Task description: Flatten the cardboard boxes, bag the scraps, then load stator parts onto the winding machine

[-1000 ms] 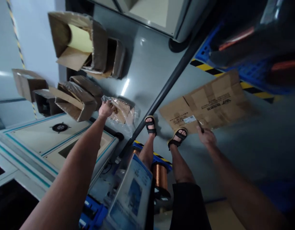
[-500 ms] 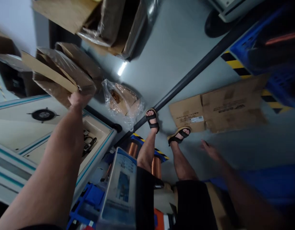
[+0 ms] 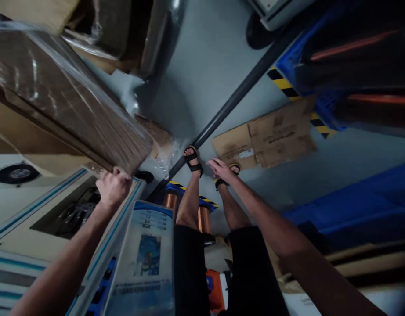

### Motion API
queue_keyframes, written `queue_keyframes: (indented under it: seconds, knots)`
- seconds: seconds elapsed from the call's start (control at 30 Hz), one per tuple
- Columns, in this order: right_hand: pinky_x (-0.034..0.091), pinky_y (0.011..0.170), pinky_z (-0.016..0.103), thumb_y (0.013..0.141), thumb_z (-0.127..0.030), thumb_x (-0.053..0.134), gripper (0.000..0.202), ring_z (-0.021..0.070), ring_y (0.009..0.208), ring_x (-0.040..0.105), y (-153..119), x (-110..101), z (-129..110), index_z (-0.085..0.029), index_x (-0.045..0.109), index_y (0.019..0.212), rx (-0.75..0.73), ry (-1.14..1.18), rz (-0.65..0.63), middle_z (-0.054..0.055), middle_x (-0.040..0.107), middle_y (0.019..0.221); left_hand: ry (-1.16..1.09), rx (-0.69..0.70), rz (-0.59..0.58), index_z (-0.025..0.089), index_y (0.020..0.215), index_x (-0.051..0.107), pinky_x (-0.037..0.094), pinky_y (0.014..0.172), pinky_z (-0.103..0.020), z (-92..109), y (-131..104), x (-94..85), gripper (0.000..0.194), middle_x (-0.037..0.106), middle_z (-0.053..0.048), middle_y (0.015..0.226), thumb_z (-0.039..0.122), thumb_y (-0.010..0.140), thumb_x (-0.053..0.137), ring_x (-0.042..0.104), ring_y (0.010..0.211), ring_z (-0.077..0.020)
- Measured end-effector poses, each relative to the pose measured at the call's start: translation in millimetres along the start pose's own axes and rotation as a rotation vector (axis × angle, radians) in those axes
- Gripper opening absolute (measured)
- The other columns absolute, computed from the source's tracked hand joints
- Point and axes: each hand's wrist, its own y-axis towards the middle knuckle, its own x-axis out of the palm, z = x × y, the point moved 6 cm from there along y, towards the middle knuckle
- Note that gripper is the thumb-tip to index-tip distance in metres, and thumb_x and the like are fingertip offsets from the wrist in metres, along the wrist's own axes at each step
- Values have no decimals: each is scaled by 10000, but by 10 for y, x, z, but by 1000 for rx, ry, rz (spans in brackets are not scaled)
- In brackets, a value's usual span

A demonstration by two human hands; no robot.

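Fingers of the left hand point(image 3: 113, 188) gripped the near edge of a film-covered cardboard box point(image 3: 70, 96) beside a white cabinet point(image 3: 31, 210), likely light, bendable, slippery and best held by that rim, as the right hand point(image 3: 222, 170) hung open, apparently empty.

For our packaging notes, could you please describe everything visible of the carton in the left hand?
The carton is brown, apparently cardboard, with wrinkled clear plastic over its long side. It slants down from the picture's upper left, partly over a pale machine. The left hand grips its lower edge near one corner. One end runs out of view; its contents cannot be seen.
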Motion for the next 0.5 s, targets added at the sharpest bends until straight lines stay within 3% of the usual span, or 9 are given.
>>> queue_keyframes:
  seconds: [0.1, 0.2, 0.3, 0.4, 0.5]
  knots:
    - [545, 655, 282, 1010, -772, 775, 662, 169, 753, 584, 5, 225, -511, -249, 865, 1406, -202, 168, -44, 3, 714, 918, 50, 175, -179, 319, 962, 864, 682, 879, -689, 726, -288, 207, 467, 818, -191, 1232, 565, 998, 469, 804, 1123, -527]
    - [574, 700, 277, 975, -820, 851, 767, 187, 884, 658, 27, 153, -773, -270, 833, 1510, -341, 374, -26, 30, 755, 1096, 23, 412, -214, 337, 1129, 918, 718, 929, -641, 1516, -231, 173, 522, 785, -176, 1451, 528, 1082, 434, 772, 1355, -485]
    - [596, 743, 289, 982, -827, 865, 746, 203, 955, 695, 101, -137, -707, -317, 811, 1523, -336, 463, 35, 19, 764, 1158, -6, 571, -169, 284, 1313, 919, 712, 1053, -569, 2182, -15, 52, 521, 722, -199, 1598, 448, 1185, 441, 619, 1635, -422]
    - [580, 753, 286, 983, -774, 890, 673, 190, 951, 685, 183, -469, -505, -292, 822, 1449, -336, 453, 136, 13, 771, 1172, -24, 669, -173, 235, 1437, 896, 680, 1148, -538, 2701, 186, 10, 452, 676, -208, 1693, 375, 1201, 537, 578, 1666, -413]
    - [512, 678, 268, 988, -723, 918, 543, 151, 781, 584, 290, -626, -235, -252, 820, 1238, -243, 497, 205, -25, 673, 919, 3, 721, -171, 203, 1468, 880, 641, 1225, -499, 3071, 339, 52, 415, 607, -187, 1803, 300, 1196, 583, 547, 1695, -398]
